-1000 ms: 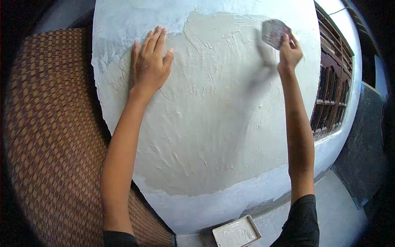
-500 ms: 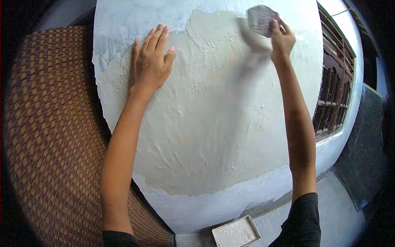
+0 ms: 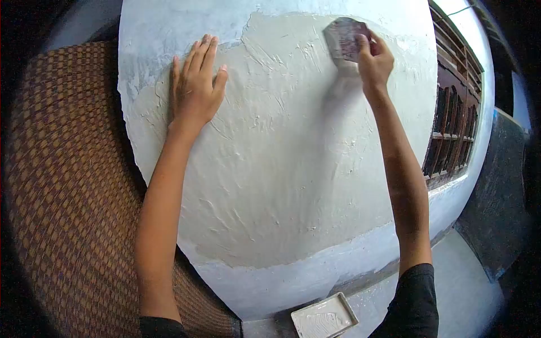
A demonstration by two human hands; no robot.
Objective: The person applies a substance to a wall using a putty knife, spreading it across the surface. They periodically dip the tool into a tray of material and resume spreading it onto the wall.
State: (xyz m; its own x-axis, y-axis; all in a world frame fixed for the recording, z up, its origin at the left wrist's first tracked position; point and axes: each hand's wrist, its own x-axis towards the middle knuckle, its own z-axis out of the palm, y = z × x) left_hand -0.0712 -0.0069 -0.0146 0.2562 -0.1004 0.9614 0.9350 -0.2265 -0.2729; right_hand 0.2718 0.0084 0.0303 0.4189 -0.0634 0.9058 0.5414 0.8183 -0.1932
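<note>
The wall [image 3: 169,22] fills the view, and most of it carries a broad grey patch of wet filler [image 3: 282,169] that runs from just under the left fingertips across to beyond the right knuckles. A woven cane panel [image 3: 73,197] stands outboard of the left little finger, and a dark wooden window grille [image 3: 451,129] lies past the right wrist. Far below both palms sits a small tray [image 3: 324,318]. The left hand [image 3: 194,90] lies flat on the filler's upper edge, fingers straight and close together, holding nothing. The right hand [image 3: 375,62] pinches a scraper [image 3: 342,38], whose blade juts up and left from the fingertips against the wall. This looks like the spreading and smoothing step, near the patch's top border. The next stroke would call for a shallow blade angle and even pressure. Compared with a second ago, the scraper has travelled leftward and the left palm has stayed planted.
</note>
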